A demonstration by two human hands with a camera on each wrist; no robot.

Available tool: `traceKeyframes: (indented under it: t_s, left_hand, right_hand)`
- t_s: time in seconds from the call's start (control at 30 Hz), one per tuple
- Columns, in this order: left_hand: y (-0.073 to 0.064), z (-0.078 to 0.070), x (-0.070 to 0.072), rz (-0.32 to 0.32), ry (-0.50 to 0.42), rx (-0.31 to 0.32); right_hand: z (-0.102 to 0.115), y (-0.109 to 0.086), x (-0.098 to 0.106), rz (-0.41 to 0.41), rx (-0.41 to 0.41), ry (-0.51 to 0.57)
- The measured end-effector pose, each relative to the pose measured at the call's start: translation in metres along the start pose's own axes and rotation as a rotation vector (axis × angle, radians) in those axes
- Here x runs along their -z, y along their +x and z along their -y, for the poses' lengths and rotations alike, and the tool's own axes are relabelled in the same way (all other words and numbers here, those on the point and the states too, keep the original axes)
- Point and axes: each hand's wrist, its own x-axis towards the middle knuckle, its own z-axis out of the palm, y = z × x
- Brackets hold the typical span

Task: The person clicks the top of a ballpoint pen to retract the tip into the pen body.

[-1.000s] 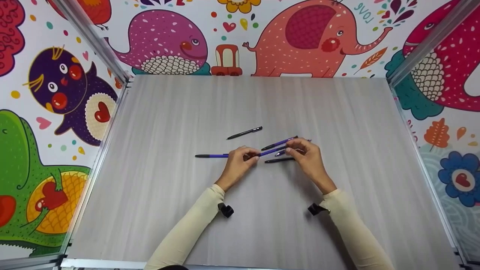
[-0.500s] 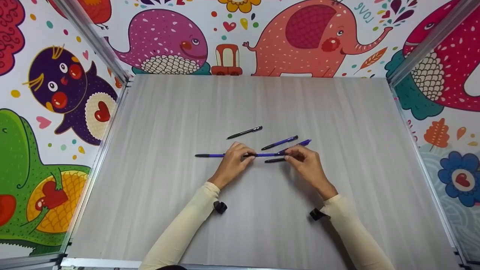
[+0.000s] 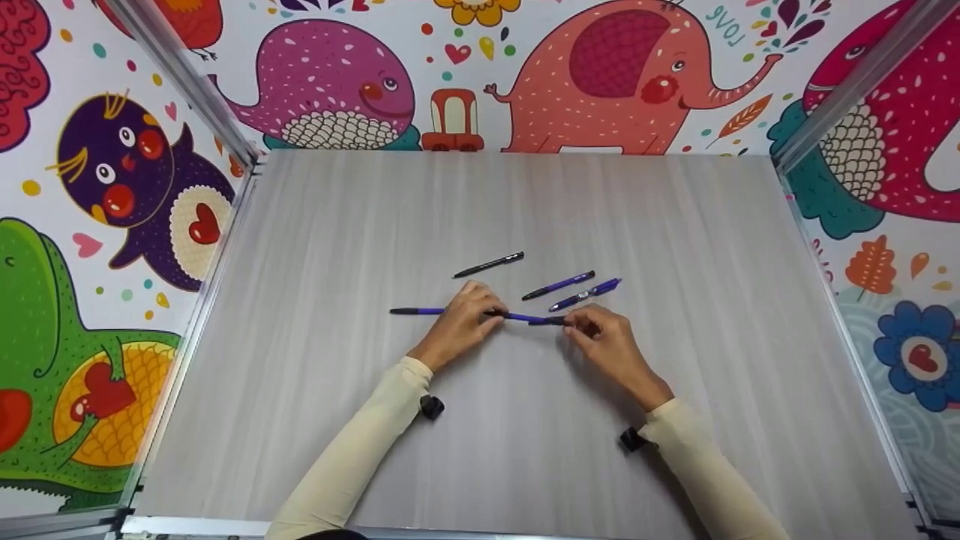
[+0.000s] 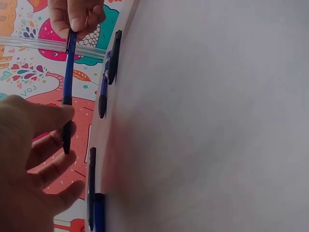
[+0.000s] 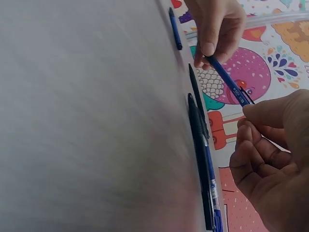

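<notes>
**Blue clip pen (image 4: 69,79), held above a wood-grain worktop (image 3: 337,225); five further pens lying**

Held piece: blue barrel, black grip and tip; raised over the worktop's middle, roughly along the line of the near edge.

Left hand (image 3: 465,315): grasping the piece by its black grip, thumb against fingertip; the tip projects past them.

Right hand (image 3: 606,337): thumb and forefinger pinching the clip end.

Lying pieces:
- Black-ended blue pen (image 3: 427,310): to the left-edge side of the left hand, which hides its inner end.
- Slim black pen (image 3: 489,265): closest to the far edge, slanted, clip end toward the far right corner.
- Black-gripped blue pen (image 3: 559,286): slanted likewise, beyond the gap between the hands.
- Blue pen with pale markings (image 3: 589,293): just beside the last, on its right-edge side.
- Black pen (image 5: 197,133): closest to the near edge, partly hidden by the right hand.

Surround: wall panel (image 3: 487,75), printed with whale and elephant, behind the far edge.
</notes>
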Motion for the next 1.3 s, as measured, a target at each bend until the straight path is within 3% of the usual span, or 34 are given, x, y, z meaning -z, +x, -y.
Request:
traceKeyframes:
  t_s: [0.17,0.23,0.4,0.67,0.7,0.87,0.93,1.07,1.3]
  left_hand:
    - [0.0,0.01,-0.002,-0.01,0.057,-0.07]
    - [0.001,0.008,0.001,-0.006,0.067,-0.079]
    - [-0.003,0.021,-0.005,0.022,0.094,-0.084]
    - [0.0,0.005,0.004,0.104,0.153,-0.051]
    - [-0.001,0.013,-0.002,0.105,0.171,-0.057]
    - [-0.004,0.025,-0.01,0.098,0.139,-0.076]
    - [-0.004,0.016,-0.006,0.107,0.136,-0.072]
    - [-0.006,0.016,-0.011,0.117,0.197,-0.087]
    - [-0.003,-0.011,-0.007,0.15,0.244,-0.063]
  right_hand:
    - [-0.003,-0.005,-0.005,0.028,0.035,-0.061]
    - [-0.003,-0.008,-0.007,0.043,0.021,-0.075]
    - [-0.005,-0.014,-0.011,0.078,0.001,-0.101]
    - [-0.008,-0.015,-0.012,0.102,-0.025,-0.161]
    - [-0.008,-0.015,-0.012,0.105,-0.027,-0.168]
    - [-0.013,-0.016,-0.01,0.105,-0.028,-0.187]
    - [-0.014,-0.016,-0.009,0.107,-0.037,-0.197]
    - [-0.014,-0.014,-0.007,0.109,-0.057,-0.22]
    - [-0.017,-0.013,0.0,0.104,-0.069,-0.273]
